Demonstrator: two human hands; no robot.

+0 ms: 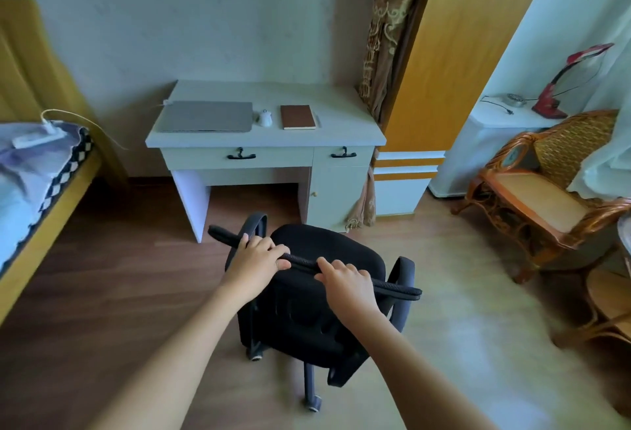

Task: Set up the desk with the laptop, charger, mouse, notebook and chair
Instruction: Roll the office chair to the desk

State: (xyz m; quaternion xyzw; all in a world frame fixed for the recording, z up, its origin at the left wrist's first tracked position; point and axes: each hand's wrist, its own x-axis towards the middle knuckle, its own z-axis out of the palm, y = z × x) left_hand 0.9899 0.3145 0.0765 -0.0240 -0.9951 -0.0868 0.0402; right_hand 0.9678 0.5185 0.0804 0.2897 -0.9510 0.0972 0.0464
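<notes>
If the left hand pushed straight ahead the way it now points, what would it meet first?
The left hand grips the top edge of the office chair's backrest, pointing toward the desk. Beyond the chair itself, the desk's front, around the kneehole, looks first in line, though depth is uncertain.

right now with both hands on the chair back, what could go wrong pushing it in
1. The black office chair sits angled to the desk, so its armrest may hit the cabinet side instead of entering the kneehole.
2. The left hand and right hand grip only the top edge; on casters the chair could swivel off line.
3. A bump might jolt the mouse beside the closed laptop.
</notes>
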